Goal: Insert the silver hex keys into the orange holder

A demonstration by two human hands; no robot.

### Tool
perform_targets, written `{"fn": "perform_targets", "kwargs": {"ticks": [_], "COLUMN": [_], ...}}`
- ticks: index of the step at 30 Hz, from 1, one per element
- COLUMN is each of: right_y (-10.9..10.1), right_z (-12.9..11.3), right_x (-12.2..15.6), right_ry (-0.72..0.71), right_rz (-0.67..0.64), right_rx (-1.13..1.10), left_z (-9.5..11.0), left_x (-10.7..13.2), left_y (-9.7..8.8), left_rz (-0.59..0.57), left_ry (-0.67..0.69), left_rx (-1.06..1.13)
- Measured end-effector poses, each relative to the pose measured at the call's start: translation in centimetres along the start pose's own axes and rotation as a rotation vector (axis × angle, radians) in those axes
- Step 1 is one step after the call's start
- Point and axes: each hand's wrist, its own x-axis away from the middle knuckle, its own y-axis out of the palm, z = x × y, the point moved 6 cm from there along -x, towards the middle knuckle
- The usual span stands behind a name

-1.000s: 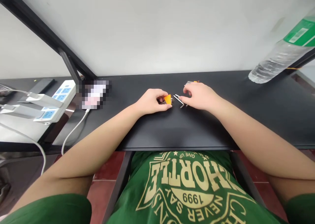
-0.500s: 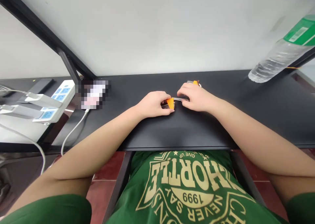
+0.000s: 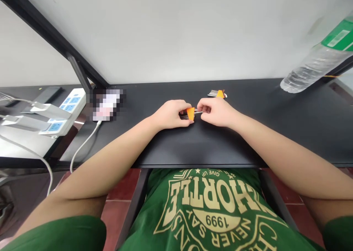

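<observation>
My left hand [image 3: 176,114] is closed around an orange holder [image 3: 191,113] that carries several thin metal rods, held just over the black tabletop. Part of the rods is hidden by the fingers. To its right, my right hand [image 3: 216,111] pinches a thin metal rod [image 3: 198,112] that reaches across to the orange holder. How far the rod sits inside the holder is too small to tell. Just behind my right hand lies a second orange holder [image 3: 220,94] with several thin rods, its lower edge partly covered by the hand.
A clear water bottle [image 3: 300,74] with a green label stands at the back right. On the left are a blurred-out phone-like object [image 3: 106,105] on a white cable [image 3: 84,146] and a white power strip [image 3: 70,107] with plugs. A white wall [image 3: 176,34] rises behind the black table [image 3: 193,148].
My right hand has shifted slightly left, its fingertips closer to the orange holder, and less of the rod shows between the hands. More of the second holder is visible. My left hand keeps its hold.
</observation>
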Motion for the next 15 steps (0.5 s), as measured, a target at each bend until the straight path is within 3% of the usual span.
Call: {"fn": "perform_targets", "kwargs": {"ticks": [4,7,11,15], "right_y": [-0.5,-0.2,0.1,-0.6], "right_z": [0.8,1.2,1.5,1.3], "right_x": [0.1,0.2,0.2,0.2], "right_ry": [0.197,0.262,0.25,0.162], "right_rz": [-0.019,-0.05,-0.082,-0.03], "right_rx": [0.033,0.098,0.226,0.406], "left_z": [-0.9,-1.2,-1.6,-1.4], "left_x": [0.1,0.3,0.4,0.3], "left_y": [-0.5,-0.8,-1.2,-0.9], "left_rz": [-0.017,-0.067,-0.066,-0.048], "left_ry": [0.021,0.046,0.021,0.026], "left_rx": [-0.031,-0.027,-0.018,-0.01]}}
